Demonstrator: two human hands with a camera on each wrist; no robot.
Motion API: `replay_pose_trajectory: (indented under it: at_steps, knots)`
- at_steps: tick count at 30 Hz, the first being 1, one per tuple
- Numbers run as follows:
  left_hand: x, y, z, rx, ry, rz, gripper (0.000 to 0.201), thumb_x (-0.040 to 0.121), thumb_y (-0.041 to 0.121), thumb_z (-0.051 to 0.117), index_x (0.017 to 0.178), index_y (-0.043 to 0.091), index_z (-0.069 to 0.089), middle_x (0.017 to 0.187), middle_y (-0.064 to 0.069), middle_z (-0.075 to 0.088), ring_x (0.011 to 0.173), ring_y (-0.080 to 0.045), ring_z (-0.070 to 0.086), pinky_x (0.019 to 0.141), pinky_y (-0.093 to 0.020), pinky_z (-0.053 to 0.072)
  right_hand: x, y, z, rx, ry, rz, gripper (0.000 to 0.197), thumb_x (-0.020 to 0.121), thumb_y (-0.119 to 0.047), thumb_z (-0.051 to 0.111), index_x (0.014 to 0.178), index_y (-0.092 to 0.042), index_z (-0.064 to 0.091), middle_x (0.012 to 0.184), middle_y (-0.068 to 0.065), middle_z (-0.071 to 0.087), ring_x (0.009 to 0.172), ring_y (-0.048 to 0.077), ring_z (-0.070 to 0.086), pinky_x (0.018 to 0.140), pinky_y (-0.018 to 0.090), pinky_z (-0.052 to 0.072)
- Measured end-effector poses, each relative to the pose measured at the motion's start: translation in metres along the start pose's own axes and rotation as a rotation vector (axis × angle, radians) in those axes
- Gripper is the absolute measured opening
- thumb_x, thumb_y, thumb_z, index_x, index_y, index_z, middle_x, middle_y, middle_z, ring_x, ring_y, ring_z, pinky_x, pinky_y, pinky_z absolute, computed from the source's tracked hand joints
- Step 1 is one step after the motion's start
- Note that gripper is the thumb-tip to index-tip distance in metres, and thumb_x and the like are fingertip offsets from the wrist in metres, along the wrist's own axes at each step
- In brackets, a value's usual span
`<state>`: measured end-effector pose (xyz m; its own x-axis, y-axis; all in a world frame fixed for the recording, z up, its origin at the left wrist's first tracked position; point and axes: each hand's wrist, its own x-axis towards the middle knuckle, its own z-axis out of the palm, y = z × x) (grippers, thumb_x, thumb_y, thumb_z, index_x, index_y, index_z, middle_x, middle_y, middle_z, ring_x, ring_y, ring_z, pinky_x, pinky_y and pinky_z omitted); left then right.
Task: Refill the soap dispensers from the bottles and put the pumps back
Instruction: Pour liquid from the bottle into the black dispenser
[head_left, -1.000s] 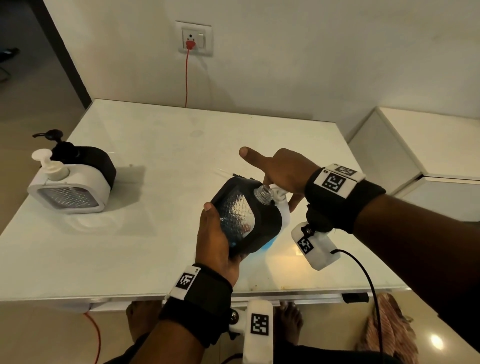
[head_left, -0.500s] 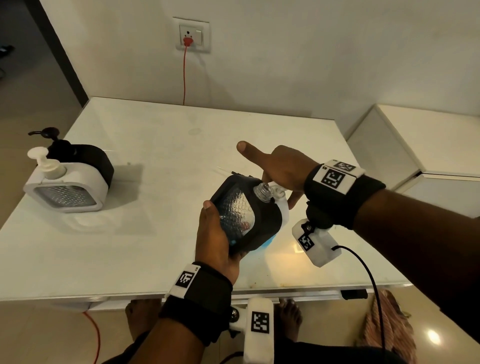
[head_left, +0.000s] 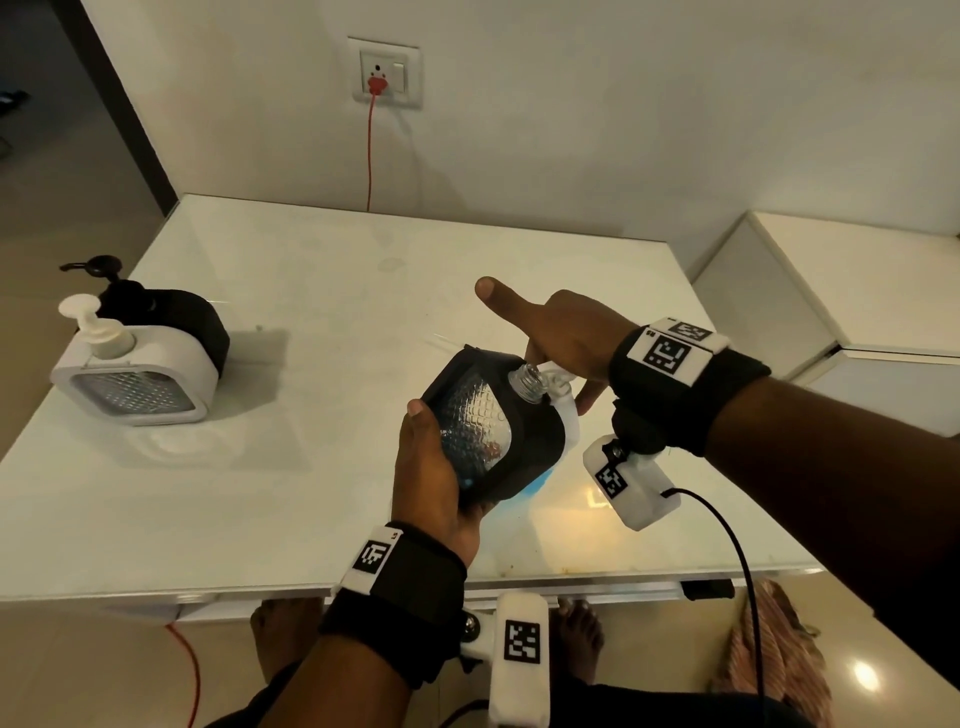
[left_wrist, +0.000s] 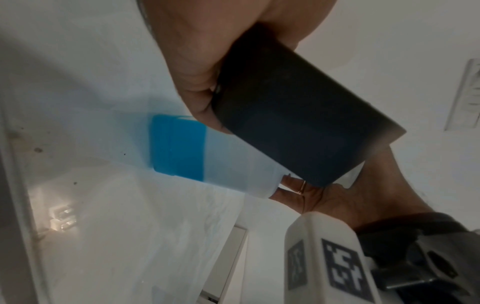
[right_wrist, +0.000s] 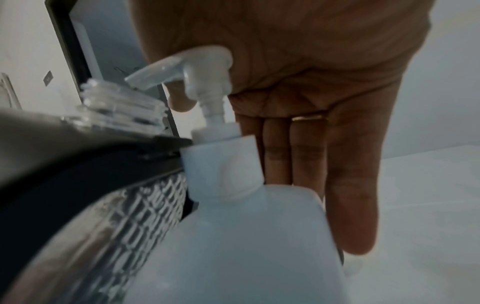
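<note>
Clearly no writing reads on either container: left hand (head_left: 441, 467) grips the tilted black dispenser (head_left: 488, 431); right hand (head_left: 566, 338), index extended, presses the white bottle's pump (right_wrist: 197, 67).

You're looking at a black-framed dispenser (head_left: 488, 431) with a clear diamond-embossed face, beside a white plastic pump bottle (right_wrist: 246, 236) holding blue liquid, apparently. The glossy table (head_left: 311, 312) is white; a red cord (head_left: 370, 150) hangs.

White bottle (right_wrist: 249, 236) seen close up, pump (right_wrist: 205, 82) fitted. Pump head is pressed by palm of right hand (right_wrist: 298, 72), fingers straight behind bottle. Black dispenser (right_wrist: 85, 185) tilted alongside, clear threaded neck (right_wrist: 122, 102) uncapped, touching bottle.
</note>
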<state>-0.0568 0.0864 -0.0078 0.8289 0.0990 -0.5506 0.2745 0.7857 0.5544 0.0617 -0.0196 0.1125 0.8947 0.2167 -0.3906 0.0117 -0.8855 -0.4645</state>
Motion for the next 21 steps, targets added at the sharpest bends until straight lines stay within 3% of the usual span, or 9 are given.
replay_pose_trajectory:
  at_steps: [2,5,7,10,13,16,18,21]
  knots:
    - [0.0000,0.0003,-0.0004,0.001,0.004,-0.001,0.050,0.105,0.065,0.039,0.137,0.036,0.062,0.133,-0.008,0.070,0.119,-0.036,0.069,0.076,-0.045,0.065,0.0008,0.0009,0.0025,-0.025,0.028,0.000,0.117,0.072,-0.097,0.027,0.098,0.008,0.071,0.092,0.019,0.075,0.080,0.033,0.073,0.073,0.048,0.063]
    - [-0.0001,0.0003,-0.0005,0.006,0.006,-0.008,0.050,0.105,0.065,0.039,0.138,0.035,0.061,0.133,-0.010,0.069,0.118,-0.036,0.069,0.075,-0.044,0.065,0.0041,0.0048,0.0058,-0.087,0.080,-0.017,0.104,0.078,-0.092,0.034,0.093,0.004,0.072,0.083,0.015,0.074,0.075,0.029,0.071,0.079,0.050,0.061]
    - [0.0006,0.0009,-0.0007,0.002,-0.005,-0.007,0.050,0.105,0.065,0.039,0.138,0.035,0.061,0.133,-0.010,0.068,0.118,-0.036,0.069,0.078,-0.045,0.065,0.0047,0.0062,0.0060,-0.082,0.090,-0.017,0.099,0.079,-0.091,0.036,0.089,0.000,0.073,0.078,0.012,0.073,0.072,0.028,0.070,0.075,0.050,0.062]
    - [0.0025,0.0005,-0.0023,0.002,-0.006,-0.011,0.052,0.104,0.066,0.039,0.139,0.035,0.061,0.135,-0.010,0.068,0.120,-0.037,0.068,0.085,-0.049,0.064,0.0021,0.0034,0.0054,-0.040,0.072,-0.011,0.108,0.075,-0.095,0.031,0.091,0.002,0.073,0.082,0.014,0.074,0.073,0.030,0.071,0.069,0.050,0.063]
    - [0.0027,-0.0003,-0.0025,0.001,-0.008,-0.012,0.054,0.103,0.067,0.040,0.140,0.035,0.061,0.138,-0.010,0.067,0.122,-0.037,0.067,0.091,-0.053,0.061,0.0013,-0.0002,0.0021,-0.038,0.039,-0.019,0.119,0.074,-0.098,0.023,0.102,0.007,0.071,0.093,0.019,0.075,0.084,0.035,0.072,0.080,0.050,0.061]
    - [0.0021,-0.0015,-0.0015,0.001,-0.006,-0.010,0.052,0.103,0.066,0.040,0.140,0.035,0.060,0.138,-0.010,0.066,0.123,-0.037,0.066,0.092,-0.053,0.061,0.0007,0.0003,-0.0006,-0.037,0.022,-0.006,0.119,0.074,-0.097,0.022,0.104,0.009,0.069,0.095,0.020,0.075,0.088,0.034,0.073,0.083,0.048,0.060]
    - [0.0014,-0.0011,-0.0008,-0.002,-0.007,-0.012,0.052,0.104,0.064,0.039,0.140,0.034,0.060,0.137,-0.011,0.067,0.121,-0.037,0.066,0.088,-0.050,0.062,0.0011,0.0021,0.0014,-0.043,0.046,-0.009,0.118,0.074,-0.097,0.024,0.101,0.009,0.069,0.092,0.020,0.075,0.085,0.035,0.073,0.082,0.049,0.060]
    - [-0.0003,-0.0005,-0.0009,-0.007,-0.014,-0.012,0.051,0.105,0.064,0.039,0.139,0.033,0.061,0.135,-0.011,0.068,0.120,-0.037,0.068,0.084,-0.048,0.064,0.0026,0.0056,0.0064,-0.089,0.117,-0.030,0.110,0.076,-0.095,0.027,0.082,0.006,0.068,0.077,0.016,0.074,0.070,0.031,0.071,0.080,0.049,0.061]
